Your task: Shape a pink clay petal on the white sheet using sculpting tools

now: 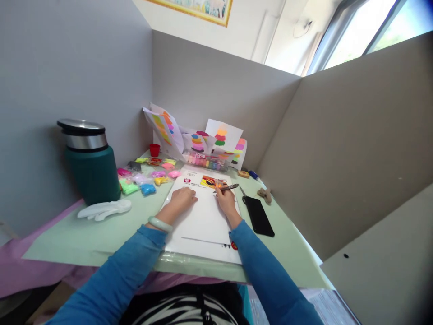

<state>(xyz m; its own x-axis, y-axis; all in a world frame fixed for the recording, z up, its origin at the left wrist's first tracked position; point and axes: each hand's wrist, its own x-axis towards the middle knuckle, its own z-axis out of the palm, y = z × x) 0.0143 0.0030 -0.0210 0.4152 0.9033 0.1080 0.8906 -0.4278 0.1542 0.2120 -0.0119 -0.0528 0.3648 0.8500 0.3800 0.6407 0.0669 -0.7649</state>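
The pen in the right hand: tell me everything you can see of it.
The pen is slim, dark and smooth-looking, perhaps plastic. The fingers of the right hand grip it towards its left end; the rest slants up and out to the right. It is over the white paper, beside the coloured print. Whether its tip touches the paper is too small to tell.

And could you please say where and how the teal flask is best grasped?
Probably around the body of the teal flask, below the steel band, left hand coming from its right: it's round and upright, with the partition on its left.
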